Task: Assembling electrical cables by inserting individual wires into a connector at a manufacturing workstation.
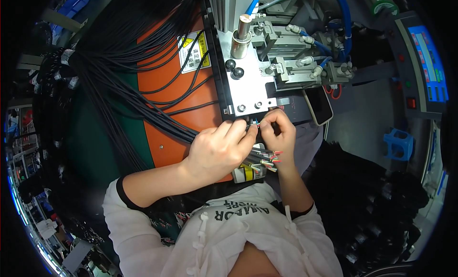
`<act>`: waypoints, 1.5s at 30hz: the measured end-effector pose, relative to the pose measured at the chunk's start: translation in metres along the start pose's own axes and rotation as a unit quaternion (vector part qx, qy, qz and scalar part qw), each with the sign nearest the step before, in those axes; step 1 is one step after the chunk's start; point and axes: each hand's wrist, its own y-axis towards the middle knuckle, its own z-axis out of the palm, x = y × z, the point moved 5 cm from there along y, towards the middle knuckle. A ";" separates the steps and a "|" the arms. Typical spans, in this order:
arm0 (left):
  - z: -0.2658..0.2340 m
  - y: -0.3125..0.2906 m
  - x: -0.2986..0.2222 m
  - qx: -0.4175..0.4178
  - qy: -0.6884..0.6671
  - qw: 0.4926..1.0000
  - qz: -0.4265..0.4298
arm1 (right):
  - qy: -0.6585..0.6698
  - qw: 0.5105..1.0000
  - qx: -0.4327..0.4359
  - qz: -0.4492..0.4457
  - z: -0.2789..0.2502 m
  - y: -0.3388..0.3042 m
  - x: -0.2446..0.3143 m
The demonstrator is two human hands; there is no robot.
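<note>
My left hand [217,146] is closed in a pinch just below the front edge of a metal press-like machine [245,84]. Opposite it, my right hand [280,134] pinches too, its thumb and forefinger almost meeting the left fingertips. Between them, small blue and white wires [255,122] show at a cable's end; the fingers hide most of it. Under my left hand lies a bunch of black cables with stripped ends [264,161], their thin red, white and green wires fanning to the right.
Many black cables [157,116] run from the left across an orange panel [167,138]. Pneumatic cylinders [300,62] with blue hoses stand behind the machine. A phone [318,105] lies to the right, below a control panel [422,62]. A blue stool [399,144] stands on the floor.
</note>
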 end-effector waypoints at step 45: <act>-0.033 0.007 0.007 -0.102 -0.116 0.987 0.048 | -0.037 0.933 0.121 -0.336 -0.012 -0.019 0.050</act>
